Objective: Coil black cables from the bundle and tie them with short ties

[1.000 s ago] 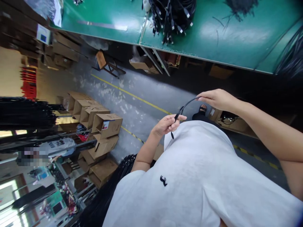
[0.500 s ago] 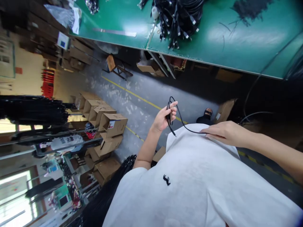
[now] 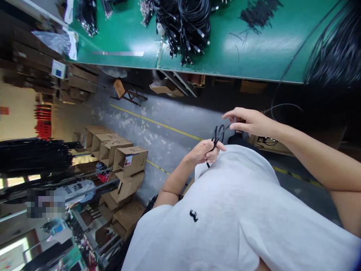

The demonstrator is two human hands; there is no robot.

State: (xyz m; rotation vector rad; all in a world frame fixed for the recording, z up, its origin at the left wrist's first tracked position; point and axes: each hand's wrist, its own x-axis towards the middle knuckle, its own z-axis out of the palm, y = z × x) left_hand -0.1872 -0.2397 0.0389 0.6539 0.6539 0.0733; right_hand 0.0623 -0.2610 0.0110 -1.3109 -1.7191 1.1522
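Loops of a thin black cable point(image 3: 217, 132) stand up out of my left hand point(image 3: 203, 151), which is closed around the coil in front of my white shirt. A short cable end pokes out below those fingers. To the right and slightly farther off, my right hand point(image 3: 250, 121) has its thumb and fingers at the free length leading from the loops. That stretch runs in at the thumb, and the part beyond is hidden by the hand.
A green table point(image 3: 113, 37) spans the top, bearing bundled black USB cables point(image 3: 187, 30), a metal ruler point(image 3: 121, 54), black ties point(image 3: 259, 15) and a large cable heap point(image 3: 335, 52) at right. A wooden stool point(image 3: 120, 88) and open cardboard boxes point(image 3: 131, 162) stand on the floor.
My right hand has moved up and away from my shirt, bringing the cable toward my left hand. More loops now gather in my left hand. The view has shifted slightly.
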